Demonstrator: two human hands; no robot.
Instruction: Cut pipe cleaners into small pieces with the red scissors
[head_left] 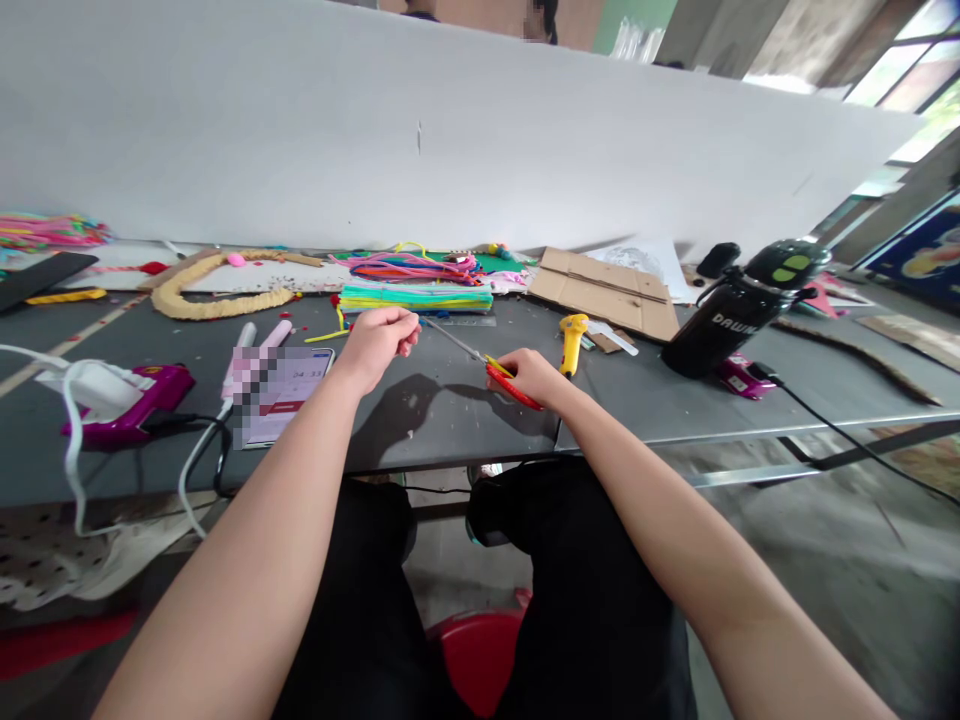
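My right hand [534, 374] grips red-and-yellow-handled scissors [487, 368] over the grey table [442, 410], the blades pointing up-left toward my left hand [379, 340]. My left hand is closed in a pinch just in front of a flat bundle of green, yellow and blue pipe cleaners [416, 297]; what it pinches is too small to make out. A loose yellow pipe cleaner [334, 330] lies left of that hand.
A phone [281, 395] and a magenta glue gun [131, 400] with white cables lie at left. A yellow tool [572, 340], cardboard [607, 290] and a black bottle [739, 305] stand at right. A white board [450, 130] walls the back. A tan loop [217, 290] lies far left.
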